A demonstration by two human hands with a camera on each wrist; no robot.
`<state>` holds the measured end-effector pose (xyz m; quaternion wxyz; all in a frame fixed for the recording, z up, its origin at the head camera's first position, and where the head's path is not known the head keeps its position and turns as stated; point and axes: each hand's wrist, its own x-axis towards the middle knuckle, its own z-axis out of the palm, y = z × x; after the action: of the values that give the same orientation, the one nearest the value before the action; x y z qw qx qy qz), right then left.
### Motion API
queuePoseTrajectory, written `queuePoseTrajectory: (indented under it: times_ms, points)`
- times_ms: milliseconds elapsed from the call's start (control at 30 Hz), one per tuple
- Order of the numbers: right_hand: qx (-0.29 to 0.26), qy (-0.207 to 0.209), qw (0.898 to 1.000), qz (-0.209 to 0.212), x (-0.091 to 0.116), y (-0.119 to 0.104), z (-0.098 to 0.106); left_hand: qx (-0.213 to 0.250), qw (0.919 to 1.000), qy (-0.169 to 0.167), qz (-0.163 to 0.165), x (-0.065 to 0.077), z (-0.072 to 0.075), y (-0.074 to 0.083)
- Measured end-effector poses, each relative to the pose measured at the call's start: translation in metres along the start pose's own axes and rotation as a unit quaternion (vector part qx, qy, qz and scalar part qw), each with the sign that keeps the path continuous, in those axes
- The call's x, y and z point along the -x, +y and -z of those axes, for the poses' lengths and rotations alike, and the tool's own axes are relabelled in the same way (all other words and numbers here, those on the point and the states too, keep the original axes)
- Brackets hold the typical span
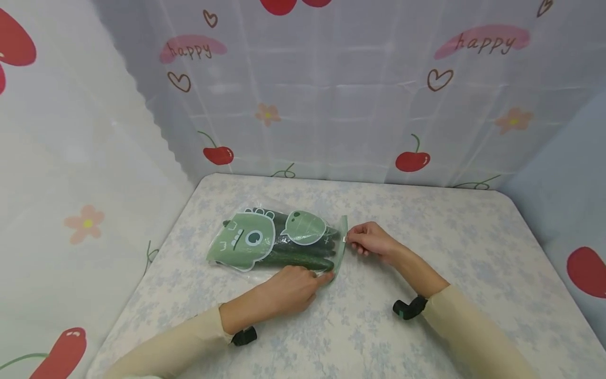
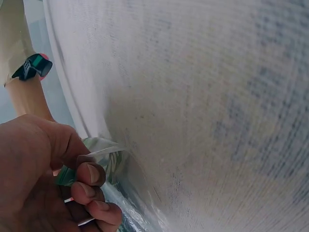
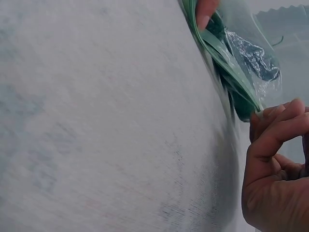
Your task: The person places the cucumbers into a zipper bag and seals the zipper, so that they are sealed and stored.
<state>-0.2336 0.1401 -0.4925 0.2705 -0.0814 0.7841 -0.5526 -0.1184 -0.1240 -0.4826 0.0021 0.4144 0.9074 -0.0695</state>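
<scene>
A clear zip bag (image 1: 218,250) with a green cartoon dinosaur print lies flat on the table, its green zip strip (image 1: 340,255) facing right. Several dark green cucumbers (image 1: 293,259) show inside it. My left hand (image 1: 291,289) pinches the near corner of the bag's mouth between thumb and fingers, and a bit of clear film (image 2: 104,151) sticks out from that pinch in the left wrist view. Along the strip, my right hand (image 1: 374,239) pinches the small white slider (image 1: 344,239), fingers curled. In the right wrist view the strip (image 3: 227,63) runs between both hands.
A pale flowered cloth covers the table (image 1: 379,337). Behind it hangs a curtain (image 1: 331,105) printed with cherries and hearts, and another printed sheet (image 1: 109,158) stands at the left. Black wrist cameras (image 1: 409,308) sit on both forearms.
</scene>
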Motion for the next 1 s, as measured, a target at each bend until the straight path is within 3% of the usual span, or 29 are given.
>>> queuePoseTrajectory:
  times_ms: [267, 567, 767, 867, 1000]
  points:
    - [-0.016, 0.054, 0.998, 0.006, -0.019, -0.007, 0.016, 0.066, 0.9971, -0.025, 0.026, -0.003, 0.000, 0.002]
    - [-0.018, 0.075, 0.997, 0.000, -0.029, -0.008, 0.027, 0.074, 0.9946, -0.067, 0.029, -0.009, 0.005, 0.012]
    - [-0.011, 0.097, 0.995, -0.004, -0.041, -0.013, 0.033, 0.080, 0.9942, -0.066, 0.028, -0.023, 0.006, 0.016]
    - [-0.009, 0.111, 0.994, -0.008, -0.048, -0.015, 0.038, 0.079, 0.9954, -0.052, 0.015, -0.036, 0.005, 0.023]
    - [-0.012, 0.109, 0.994, -0.015, -0.057, -0.014, 0.042, 0.077, 0.9960, -0.036, -0.027, -0.048, 0.001, 0.033]
